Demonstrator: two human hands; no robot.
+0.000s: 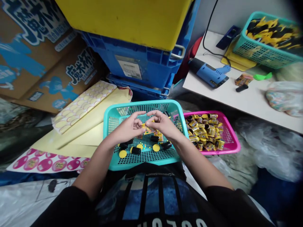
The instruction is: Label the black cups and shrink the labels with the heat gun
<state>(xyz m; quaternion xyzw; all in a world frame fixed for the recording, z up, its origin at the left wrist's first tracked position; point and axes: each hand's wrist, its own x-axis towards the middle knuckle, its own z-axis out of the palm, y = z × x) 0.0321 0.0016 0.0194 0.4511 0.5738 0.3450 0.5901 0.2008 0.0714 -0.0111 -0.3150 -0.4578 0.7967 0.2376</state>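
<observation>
together, 2 hands [129, 127] [163, 125] (half-curled) pinch a yellow piece [147, 130].

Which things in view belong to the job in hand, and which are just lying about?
Likely in use: yellow printed piece between left hand and right hand; turquoise basket beneath; black cylinders; yellow discs.

Seemingly lying about: cardboard boxes; blue crate; pink-circled sheet.

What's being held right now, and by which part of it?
A small yellow printed piece, held near its left end by the left grip and at its right side by the right grip; exact contact is hidden.
</observation>
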